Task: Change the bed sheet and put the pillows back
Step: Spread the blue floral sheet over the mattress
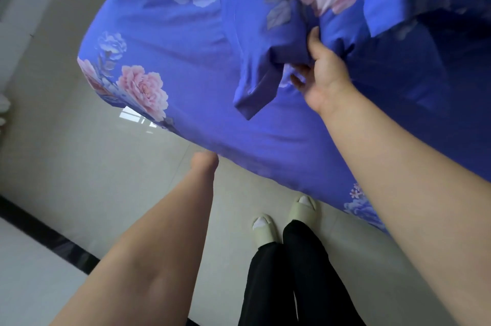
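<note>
Here's the blue floral bed sheet [186,20] spread over the near corner of the bed, peonies in pink and pale blue across it, hem hanging down toward the pale tiled floor [79,166]. The right hand [322,73] has a bunched fold of the sheet caught between thumb and curled fingers, lifting a loose flap clear of the flat part, a firm pinch by the look of it. The left hand [206,161] is tucked in at the sheet's lower edge, wrist showing, fingers hidden behind the cloth, so whether they grip the hem or just press it I cannot tell. Below, two feet in pale slippers [281,219] stand close to the hanging edge. No pillows in sight from here. My read: this corner is being stripped or fitted, hard to say which. The risks? Pull with the right alone and the fold slides through the fingers, or the sheet drags skew and rucks across the mattress; let the hem drop lower and it pools on that shiny floor right by the slippers, an easy thing to tread on and tug loose; and if the hidden left hand has no real hold, the whole edge could slip away
</note>
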Tool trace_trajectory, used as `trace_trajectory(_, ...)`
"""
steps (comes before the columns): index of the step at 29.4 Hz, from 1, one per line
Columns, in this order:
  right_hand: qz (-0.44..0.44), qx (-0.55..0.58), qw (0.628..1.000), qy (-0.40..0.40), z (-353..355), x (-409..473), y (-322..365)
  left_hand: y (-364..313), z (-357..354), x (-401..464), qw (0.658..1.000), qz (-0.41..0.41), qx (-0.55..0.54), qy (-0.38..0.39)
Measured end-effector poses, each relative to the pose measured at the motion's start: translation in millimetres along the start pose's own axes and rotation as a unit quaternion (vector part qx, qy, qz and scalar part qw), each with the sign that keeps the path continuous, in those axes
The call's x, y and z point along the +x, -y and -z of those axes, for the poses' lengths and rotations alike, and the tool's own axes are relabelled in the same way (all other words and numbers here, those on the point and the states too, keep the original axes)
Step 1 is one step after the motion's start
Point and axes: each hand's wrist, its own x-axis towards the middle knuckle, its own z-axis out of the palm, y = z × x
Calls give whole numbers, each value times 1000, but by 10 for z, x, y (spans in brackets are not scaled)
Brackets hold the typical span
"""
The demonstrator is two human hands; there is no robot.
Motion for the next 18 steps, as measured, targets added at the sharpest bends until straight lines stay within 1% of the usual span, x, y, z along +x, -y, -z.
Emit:
trace_trajectory(2,-18,-85,996,-19,101,-4,-221,114,-4,17,997,-29,53,-56)
trace_trajectory(3,-20,-130,991,-30,159,-8,-352,165,-9,14,990,-81,71,-94)
trace_trajectory(4,-14,-173,984,-42,219,-13,-484,195,-13,17,971,-169,108,-132)
trace_trajectory(5,4,-215,975,-52,284,-19,-615,195,-11,1,935,-273,166,-155)
trace_trajectory(6,33,-261,963,-58,358,-11,-747,186,-14,18,891,-354,235,-156)
trace_trajectory(7,63,-327,941,-54,456,11,-883,156,-21,28,857,-397,297,-139)
trace_trajectory(8,76,-431,899,-24,573,18,-1038,138,-34,57,843,-403,341,-100)
trace_trajectory(9,56,-562,824,42,687,-13,-1205,138,-46,101,843,-381,376,-45)
trace_trajectory(10,18,-688,716,116,796,-79,-1374,148,-43,146,852,-345,393,16)
trace_trajectory(11,-15,-778,602,178,892,-170,-1528,153,-30,164,866,-311,386,57)
trace_trajectory(12,-39,-826,515,225,955,-274,-1656,157,-21,152,883,-288,365,66)
trace_trajectory(13,-57,-840,476,256,983,-365,-1740,153,-16,119,903,-274,327,46)
trace_trajectory(14,-64,-828,486,272,983,-420,-1760,114,-20,65,924,-267,274,8)
trace_trajectory(15,-54,-796,539,269,965,-441,-1753,70,-24,-2,938,-267,216,-40)
trace_trajectory(16,-28,-753,612,241,942,-439,-1696,17,-44,-81,943,-276,165,-84)
trace_trajectory(17,19,-723,663,190,938,-400,-1616,-43,-75,-161,938,-297,126,-122)
trace_trajectory(18,73,-716,683,126,967,-337,-1527,-113,-117,-245,926,-331,103,-153)
